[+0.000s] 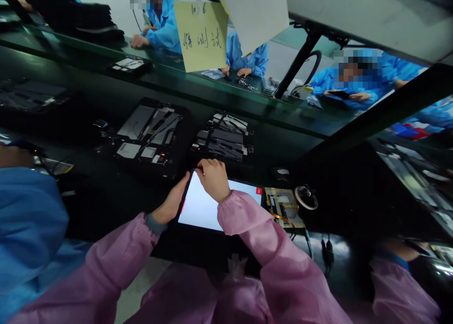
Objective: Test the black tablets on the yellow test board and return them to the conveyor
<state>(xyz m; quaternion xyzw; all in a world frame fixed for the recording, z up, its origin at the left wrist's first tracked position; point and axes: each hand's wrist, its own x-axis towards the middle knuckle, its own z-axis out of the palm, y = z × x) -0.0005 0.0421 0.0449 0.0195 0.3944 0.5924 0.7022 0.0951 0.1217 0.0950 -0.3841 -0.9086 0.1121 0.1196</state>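
A tablet with a lit white screen lies on the dark bench in front of me. My left hand grips its left edge, fingers wrapped round the rim. My right hand rests over the tablet's top left corner, fingers curled and pinched at the upper edge; what they pinch, if anything, is hidden. Both my sleeves are pink.
Two opened tablet bodies lie on the belt behind. A small circuit assembly and a tape roll sit to the right. People in blue coats work across the line; a yellow paper sign hangs above. A person in blue stands at my left.
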